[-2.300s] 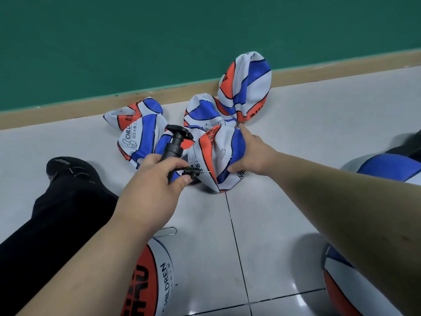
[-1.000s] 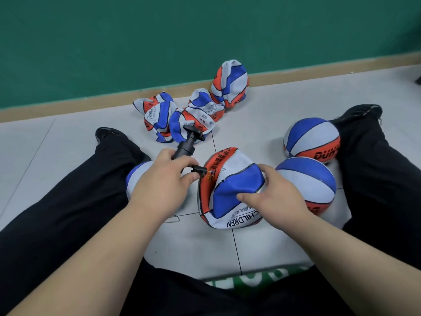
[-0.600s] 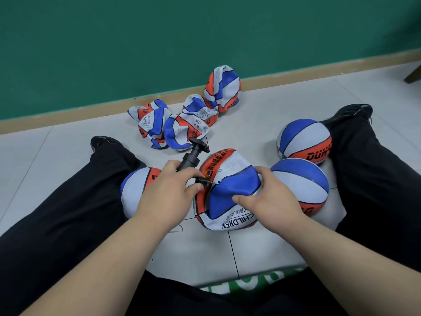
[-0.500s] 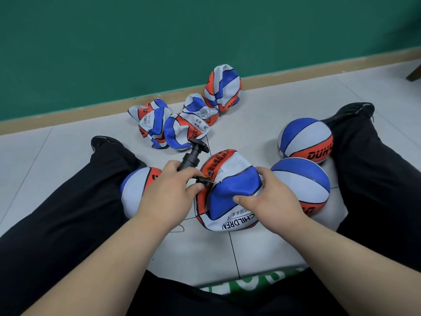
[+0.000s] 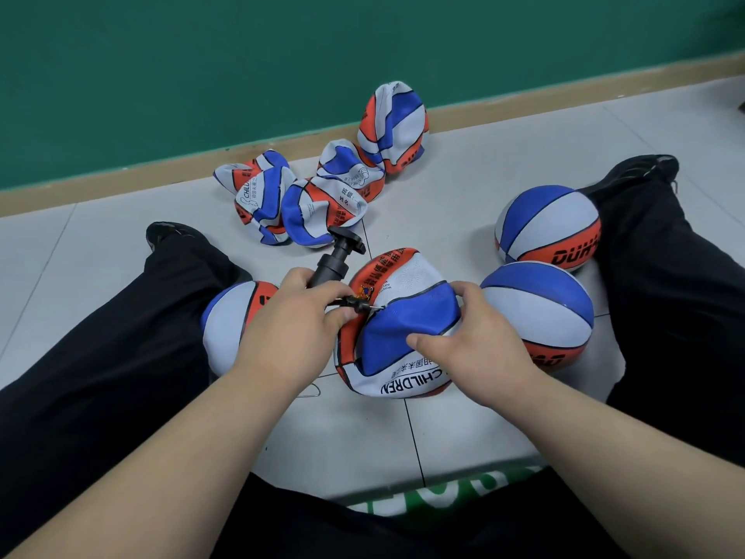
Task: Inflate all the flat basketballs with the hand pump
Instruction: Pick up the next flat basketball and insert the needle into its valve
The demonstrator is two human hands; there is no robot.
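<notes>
Black trouser legs frame our view as we sit on the pale tiled floor (image 5: 463, 187), legs spread, facing a green wall (image 5: 282, 54) with a tan baseboard.

Far left, our left shoe (image 5: 169, 234) points toward the wall. Just inside the left leg rests an inflated basketball (image 5: 225, 320) in white, blue and orange, partly hidden behind our left hand (image 5: 288, 328). That hand is wrapped closed around the black hand pump (image 5: 336, 258), whose T-handle tilts up and away from us. The pump's needle (image 5: 373, 306) points right and meets the flat basketball (image 5: 397, 328) in front of us; we cannot tell whether it is inserted.

This half-collapsed ball sits on the floor between our legs, printed "CHILDREN". Our right hand (image 5: 471, 336) lies on its blue panel, fingers spread and curled over the top, thumb pressing the near side.

Beyond the pump, near the baseboard, lies a cluster of four crumpled flat basketballs (image 5: 322, 195), the rightmost standing tall.

To the right, two inflated basketballs (image 5: 540, 312) sit touching each other beside our right leg, the farther one marked "DUN". Our right shoe (image 5: 641, 169) lies past them.
</notes>
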